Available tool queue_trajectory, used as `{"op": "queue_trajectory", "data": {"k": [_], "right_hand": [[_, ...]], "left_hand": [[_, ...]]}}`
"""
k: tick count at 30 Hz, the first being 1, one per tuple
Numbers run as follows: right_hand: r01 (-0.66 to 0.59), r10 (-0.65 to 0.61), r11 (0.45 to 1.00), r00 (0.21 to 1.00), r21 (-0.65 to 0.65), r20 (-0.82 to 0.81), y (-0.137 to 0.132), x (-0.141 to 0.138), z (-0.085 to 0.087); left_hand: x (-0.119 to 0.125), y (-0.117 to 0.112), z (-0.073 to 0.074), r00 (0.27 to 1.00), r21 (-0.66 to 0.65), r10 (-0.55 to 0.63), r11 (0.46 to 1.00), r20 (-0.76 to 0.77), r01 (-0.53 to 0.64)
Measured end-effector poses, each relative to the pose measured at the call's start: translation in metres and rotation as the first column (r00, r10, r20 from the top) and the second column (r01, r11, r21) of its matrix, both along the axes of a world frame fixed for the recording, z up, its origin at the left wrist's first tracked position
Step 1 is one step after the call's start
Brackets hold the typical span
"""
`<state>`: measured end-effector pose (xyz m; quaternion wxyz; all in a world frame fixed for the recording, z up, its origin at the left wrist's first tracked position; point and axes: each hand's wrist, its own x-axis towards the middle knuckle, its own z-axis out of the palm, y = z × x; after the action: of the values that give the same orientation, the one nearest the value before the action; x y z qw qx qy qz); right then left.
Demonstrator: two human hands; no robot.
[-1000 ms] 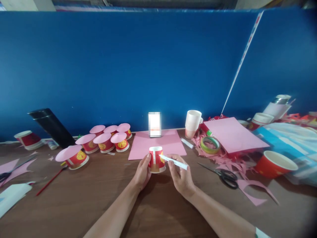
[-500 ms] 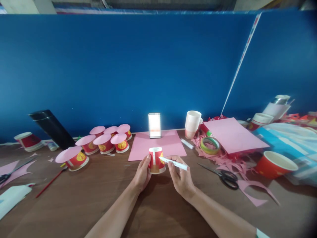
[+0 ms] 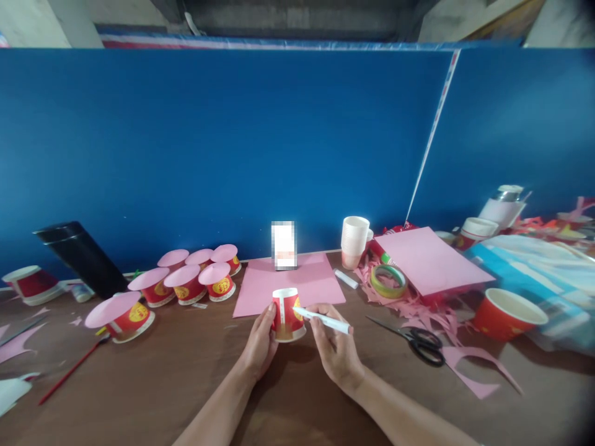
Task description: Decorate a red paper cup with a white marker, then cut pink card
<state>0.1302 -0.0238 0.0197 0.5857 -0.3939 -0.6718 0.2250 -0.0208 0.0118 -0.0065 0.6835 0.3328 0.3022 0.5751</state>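
A red paper cup point(image 3: 284, 319) with a white stripe and a yellow emblem stands upside down in front of me, its wide rim low. My left hand point(image 3: 260, 341) is closed around its left side, thumb along the wall. Between the fingers of my right hand point(image 3: 335, 347) is a white marker point(image 3: 329, 322), its tip pointing left at the cup's yellow emblem. Whether the tip touches the cup I cannot tell. A white pen cap point(image 3: 346, 279) lies beyond my right hand. Behind the cup is a pink paper sheet point(image 3: 311, 285).
At left, several upside-down red cups topped with pink discs point(image 3: 181, 285) stand near a black bottle point(image 3: 83, 257) and a red brush point(image 3: 72, 371). Right of me are stacked white cups point(image 3: 356, 241), a tape roll point(image 3: 388, 282), scissors point(image 3: 423, 344), pink scraps and a red cup point(image 3: 509, 314).
The camera view has tilted up and turned slightly right, so the table things appear lower and further left. Both hands keep their hold on the cup and the marker.
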Motion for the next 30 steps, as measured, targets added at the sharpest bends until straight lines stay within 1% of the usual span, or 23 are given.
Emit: {"op": "queue_trajectory", "data": {"k": [6, 12, 20, 25, 30], "right_hand": [[0.011, -0.01, 1.0, 0.999, 0.014, -0.034, 0.0004, -0.0007, 0.0011], [0.0, 0.0, 1.0, 0.999, -0.008, -0.042, 0.001, -0.0006, -0.0003], [0.006, -0.006, 1.0, 1.0, 0.023, 0.01, 0.0006, 0.0, 0.0019], [0.003, -0.004, 1.0, 0.998, 0.015, 0.056, 0.0001, 0.0005, 0.0035], [0.015, -0.016, 1.0, 0.998, 0.018, 0.059, -0.0002, 0.0009, 0.0033]], "left_hand": [[0.0003, 0.0014, -0.0017, 1.0, 0.012, 0.008, 1.0, 0.018, -0.008], [0.0003, 0.0014, -0.0001, 1.0, -0.002, -0.001, 1.0, 0.027, 0.001], [0.0006, 0.0006, -0.0011, 1.0, 0.002, -0.013, 1.0, 0.024, 0.013], [-0.0007, 0.001, -0.0033, 0.999, 0.017, -0.033, 0.999, 0.03, 0.032], [-0.0012, 0.0024, -0.0063, 0.999, 0.024, -0.022, 0.999, 0.027, 0.021]]}}
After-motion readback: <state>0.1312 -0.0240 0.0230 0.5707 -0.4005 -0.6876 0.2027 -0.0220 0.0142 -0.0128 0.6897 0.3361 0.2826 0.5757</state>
